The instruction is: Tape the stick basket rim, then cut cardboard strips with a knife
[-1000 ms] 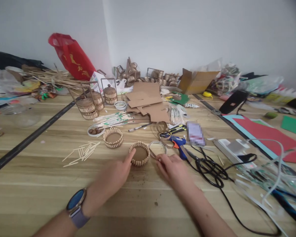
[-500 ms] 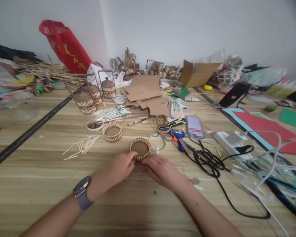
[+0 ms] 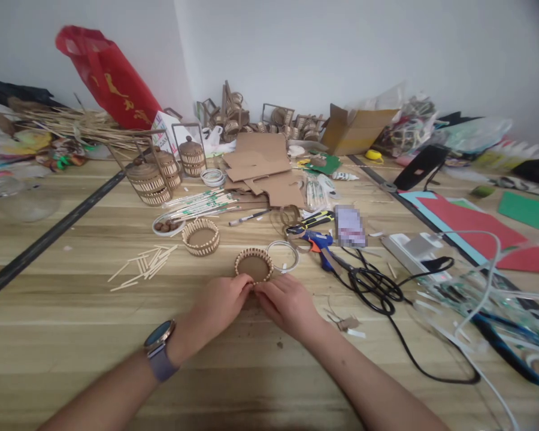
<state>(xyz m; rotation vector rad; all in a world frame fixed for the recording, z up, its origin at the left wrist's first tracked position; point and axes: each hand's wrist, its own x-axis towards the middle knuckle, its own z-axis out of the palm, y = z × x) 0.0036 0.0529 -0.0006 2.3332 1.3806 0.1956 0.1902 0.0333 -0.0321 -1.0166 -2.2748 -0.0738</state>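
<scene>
Basket [image 3: 254, 267] sits upright on the counter [image 3: 215, 383], its near wall right at my fingertips. My left grip [image 3: 222, 304] and my right grip [image 3: 288, 302] meet there, fingers gathered close together; whether they pinch the wall, something thin against it, or only press, I cannot tell.

As I judge it, the base is in and the ring of short uprights looks whole wherever I can see it; the stretch behind my fingers is hidden. There is no lid or handle on it, unlike the pots [image 3: 193, 157] well beyond my left grip, so by that measure it is only part made. A second basket [image 3: 200, 238], ahead of my left grip, looks about as far along. Loose sticks [image 3: 147, 265] lie left of that grip, unused. The glue gun [image 3: 322, 241] rests ahead and right of my right grip, untouched.
</scene>
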